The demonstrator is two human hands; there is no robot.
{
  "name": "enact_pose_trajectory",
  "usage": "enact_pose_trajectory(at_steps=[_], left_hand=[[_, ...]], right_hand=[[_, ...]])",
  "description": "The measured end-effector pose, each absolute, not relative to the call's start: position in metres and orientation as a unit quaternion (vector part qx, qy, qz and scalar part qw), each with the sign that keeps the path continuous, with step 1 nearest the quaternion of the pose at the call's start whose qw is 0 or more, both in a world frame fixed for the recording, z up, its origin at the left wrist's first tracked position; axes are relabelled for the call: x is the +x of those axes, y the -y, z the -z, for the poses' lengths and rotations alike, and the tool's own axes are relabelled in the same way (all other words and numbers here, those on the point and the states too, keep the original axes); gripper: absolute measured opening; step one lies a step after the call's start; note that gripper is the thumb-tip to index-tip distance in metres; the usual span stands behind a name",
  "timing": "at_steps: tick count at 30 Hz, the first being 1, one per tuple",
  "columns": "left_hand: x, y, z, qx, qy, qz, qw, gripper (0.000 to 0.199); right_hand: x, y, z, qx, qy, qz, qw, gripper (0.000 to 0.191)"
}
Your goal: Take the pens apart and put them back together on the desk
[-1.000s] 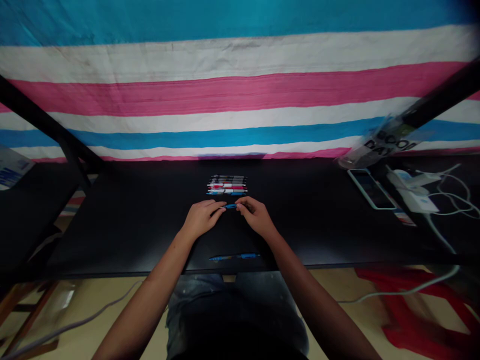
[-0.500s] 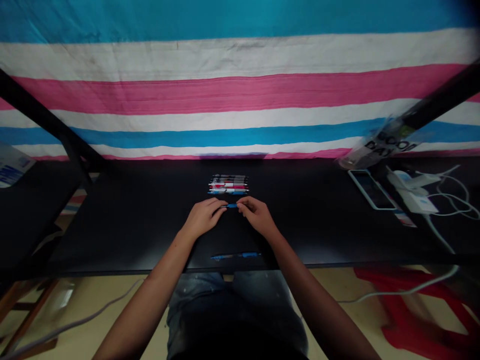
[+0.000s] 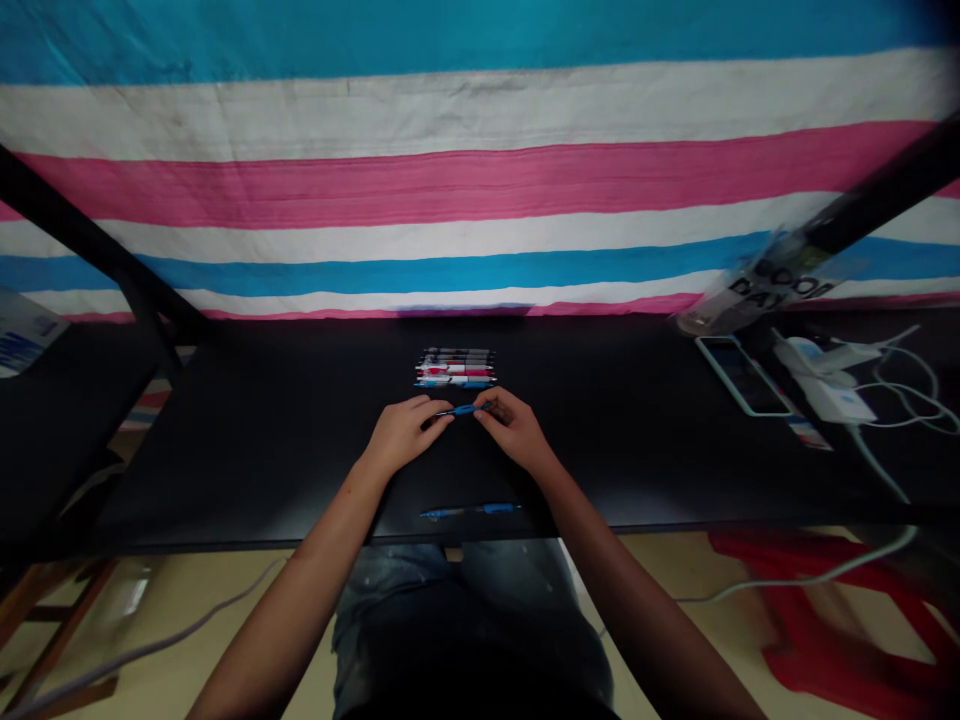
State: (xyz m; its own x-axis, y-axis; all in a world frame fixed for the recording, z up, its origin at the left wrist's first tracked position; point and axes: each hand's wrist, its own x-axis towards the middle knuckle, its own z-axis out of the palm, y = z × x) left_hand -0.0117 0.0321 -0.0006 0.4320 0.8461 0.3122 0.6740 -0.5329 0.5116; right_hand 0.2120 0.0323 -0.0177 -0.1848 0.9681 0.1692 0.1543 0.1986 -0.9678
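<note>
A blue pen (image 3: 464, 410) lies crosswise between my two hands, just in front of a row of pens. My left hand (image 3: 405, 430) pinches its left end between thumb and fingers. At the other end, my right hand (image 3: 511, 425) has its fingertips closed on the pen. Several pens (image 3: 456, 368) in black, grey, red, white and blue lie side by side beyond my hands. Nearer to me, a second blue pen (image 3: 471, 511) rests close to the table's front edge.
The black table (image 3: 262, 440) stands before a striped cloth (image 3: 465, 185). On the right are a phone (image 3: 744, 376), a white power strip (image 3: 825, 382) with cables and a clear plastic bag or cup (image 3: 750, 290) with lettering. Below is a red stool (image 3: 810, 600).
More of the pen shows between my hands, and my right fingers have shifted slightly along it. The row of pens and the nearer pen stay put.
</note>
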Motion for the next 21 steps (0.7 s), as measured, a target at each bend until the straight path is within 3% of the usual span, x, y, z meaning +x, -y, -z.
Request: enact_pose_trajectory(at_steps=[10, 17, 21], left_hand=[[-0.011, -0.031, -0.004, 0.82, -0.469, -0.285, 0.164, 0.021], [-0.013, -0.032, -0.003, 0.816, -0.478, -0.284, 0.158, 0.018], [-0.015, -0.033, -0.001, 0.818, -0.474, -0.286, 0.158, 0.018]], right_hand=[[0.216, -0.035, 0.015, -0.472, 0.535, -0.498, 0.493, 0.027], [0.225, -0.043, 0.016, -0.447, 0.384, -0.55, 0.592, 0.027], [0.229, -0.044, 0.016, -0.432, 0.368, -0.561, 0.603, 0.028]])
